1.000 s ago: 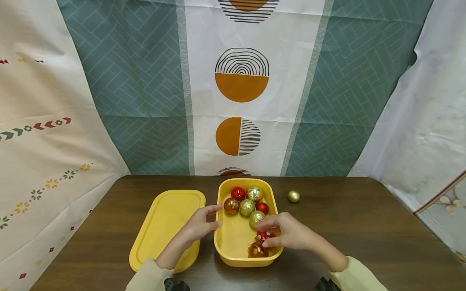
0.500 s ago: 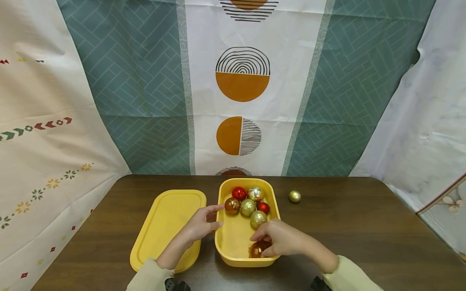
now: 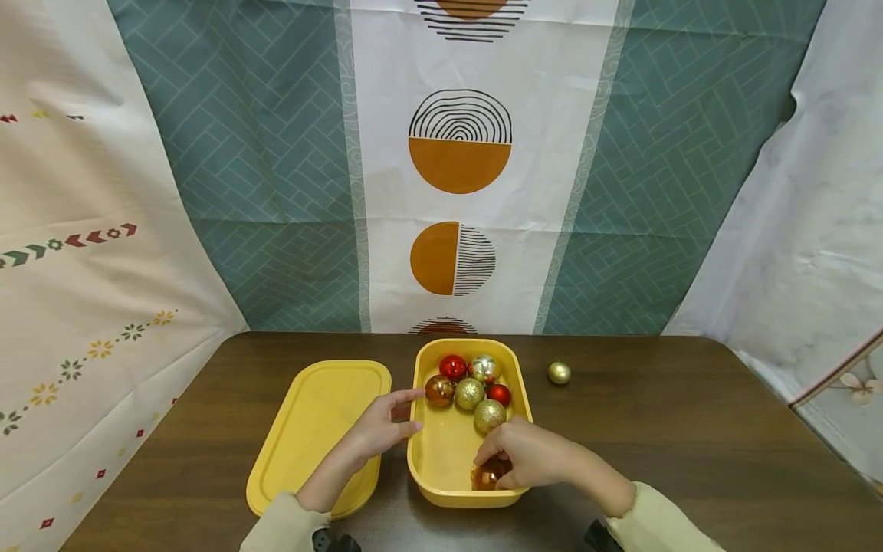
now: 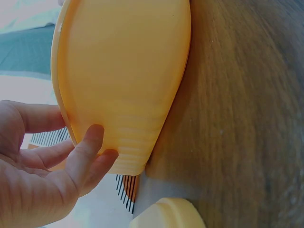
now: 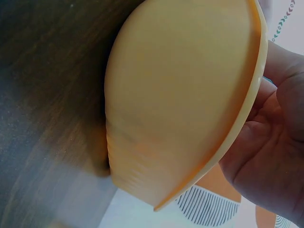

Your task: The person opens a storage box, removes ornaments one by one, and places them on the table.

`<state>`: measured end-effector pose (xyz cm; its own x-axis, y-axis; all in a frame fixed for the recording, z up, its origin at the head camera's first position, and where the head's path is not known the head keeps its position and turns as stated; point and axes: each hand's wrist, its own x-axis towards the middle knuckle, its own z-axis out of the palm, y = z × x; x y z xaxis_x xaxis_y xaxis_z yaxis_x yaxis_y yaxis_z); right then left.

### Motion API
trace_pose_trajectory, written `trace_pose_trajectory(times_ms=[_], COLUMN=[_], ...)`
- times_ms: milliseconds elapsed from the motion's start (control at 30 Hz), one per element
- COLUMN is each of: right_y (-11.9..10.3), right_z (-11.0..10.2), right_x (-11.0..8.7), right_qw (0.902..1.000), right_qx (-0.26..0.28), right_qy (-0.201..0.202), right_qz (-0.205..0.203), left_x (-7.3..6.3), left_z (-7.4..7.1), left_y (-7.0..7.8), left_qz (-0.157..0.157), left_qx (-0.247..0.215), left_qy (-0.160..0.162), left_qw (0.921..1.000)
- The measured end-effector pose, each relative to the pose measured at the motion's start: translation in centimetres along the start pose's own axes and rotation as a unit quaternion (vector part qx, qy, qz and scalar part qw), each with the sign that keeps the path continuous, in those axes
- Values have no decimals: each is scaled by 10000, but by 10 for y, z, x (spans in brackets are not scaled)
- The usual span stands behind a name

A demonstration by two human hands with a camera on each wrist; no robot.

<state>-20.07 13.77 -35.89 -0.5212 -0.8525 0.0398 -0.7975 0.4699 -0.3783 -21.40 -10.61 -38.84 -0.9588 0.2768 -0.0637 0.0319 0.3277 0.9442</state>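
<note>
Right grip round amber bauble, mostly hidden; left hand loose vs. tub wall.

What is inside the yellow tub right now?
The yellow tub holds six baubles in view at its far end, plus an amber bauble under the right hand. That hand covers anything else.

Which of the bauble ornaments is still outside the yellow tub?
The small shiny gold ball ornament, alone on the dark wooden table to the right of the yellow plastic tub. Every other visible ornament lies inside the tub.
</note>
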Motion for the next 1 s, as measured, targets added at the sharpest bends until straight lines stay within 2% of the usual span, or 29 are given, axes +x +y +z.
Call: trace_pose_trajectory(times_ms=[233, 500, 733, 1000], right_y=[0, 2, 5, 12], right_z=[-1, -6, -12, -20], right_x=[-1, -5, -8, -17], right_qw=[9997, 9993, 9957, 9815], right_qx=[80, 371, 749, 1370], right_qy=[-4, 72, 450, 1209], right_qz=[-233, -51, 306, 576], left_x=[-1, 1, -1, -1], left_z=[0, -1, 0, -1], left_y=[1, -1, -1, 0], left_qz=[74, 68, 121, 111], left_qx=[6, -2, -31, -47], left_qy=[34, -87, -42, -45], left_qw=[10000, 9999, 9999, 9999])
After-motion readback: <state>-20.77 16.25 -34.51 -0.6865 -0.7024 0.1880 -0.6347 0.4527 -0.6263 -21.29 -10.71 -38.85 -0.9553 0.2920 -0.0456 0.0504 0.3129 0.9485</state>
